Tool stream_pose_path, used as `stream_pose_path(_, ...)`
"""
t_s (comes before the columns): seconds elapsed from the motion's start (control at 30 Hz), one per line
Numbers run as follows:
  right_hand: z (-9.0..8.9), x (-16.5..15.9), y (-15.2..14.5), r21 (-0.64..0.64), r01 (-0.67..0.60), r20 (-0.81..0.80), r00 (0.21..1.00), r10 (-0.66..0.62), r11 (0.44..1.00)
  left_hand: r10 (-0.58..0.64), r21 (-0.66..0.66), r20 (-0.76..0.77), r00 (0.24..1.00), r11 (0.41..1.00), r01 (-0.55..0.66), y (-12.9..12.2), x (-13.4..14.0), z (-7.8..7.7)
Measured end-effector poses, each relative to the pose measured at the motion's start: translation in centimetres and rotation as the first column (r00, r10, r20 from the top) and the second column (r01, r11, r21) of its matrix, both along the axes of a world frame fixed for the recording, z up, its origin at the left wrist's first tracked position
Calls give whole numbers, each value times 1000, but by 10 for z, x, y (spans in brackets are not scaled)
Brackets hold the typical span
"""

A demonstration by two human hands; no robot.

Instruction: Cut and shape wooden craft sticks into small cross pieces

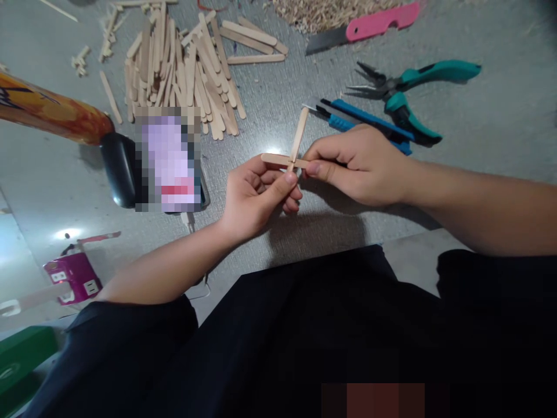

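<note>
Two wooden craft sticks (300,133) cross each other in front of me, held between both hands above the grey table. My left hand (255,194) pinches them near the crossing with thumb and fingers. The thumb and forefinger of my right hand (361,165) are closed on the right end of the flatter stick. One stick points up and away, while the other lies roughly level. Whether they are joined where they cross is too small to tell. Just beyond my right hand lies a blue utility knife (369,119).
A heap of craft sticks (174,69) lies at the back, with wood shavings (322,11) farther right. Teal-handled pliers (404,87) and a pink cutter (378,26) rest on the right. Left are a blurred phone (169,162), a black object (118,168) and an orange can (52,107).
</note>
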State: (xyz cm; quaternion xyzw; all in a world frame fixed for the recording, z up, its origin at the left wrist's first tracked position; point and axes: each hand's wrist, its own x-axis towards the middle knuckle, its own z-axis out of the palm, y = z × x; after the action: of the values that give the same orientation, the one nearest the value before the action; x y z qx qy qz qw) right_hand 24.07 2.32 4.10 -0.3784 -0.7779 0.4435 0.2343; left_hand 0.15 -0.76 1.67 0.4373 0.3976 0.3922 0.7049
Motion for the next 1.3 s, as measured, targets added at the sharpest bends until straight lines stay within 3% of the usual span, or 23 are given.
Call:
stream_pose_path(0.23,0,0,-2,95,31,-24,999,-28,995,-14,-38,8,1000,999,14,2,-1,1)
stream_pose_path(0.43,-2,-2,-6,163,62,-13,998,-61,985,-173,-61,65,983,982,177,9,-4,2)
stream_pose_path(0.6,-7,-3,-10,190,45,13,999,-49,981,-212,-74,108,971,973,220,11,-5,3)
stream_pose_path(0.9,-3,-8,-14,-27,72,13,997,-71,997,-181,-118,41,983,976,185,9,-6,7)
stream_pose_path(1.3,-4,-14,-12,-25,64,-21,998,-65,998,-183,-124,104,978,973,195,11,-6,4)
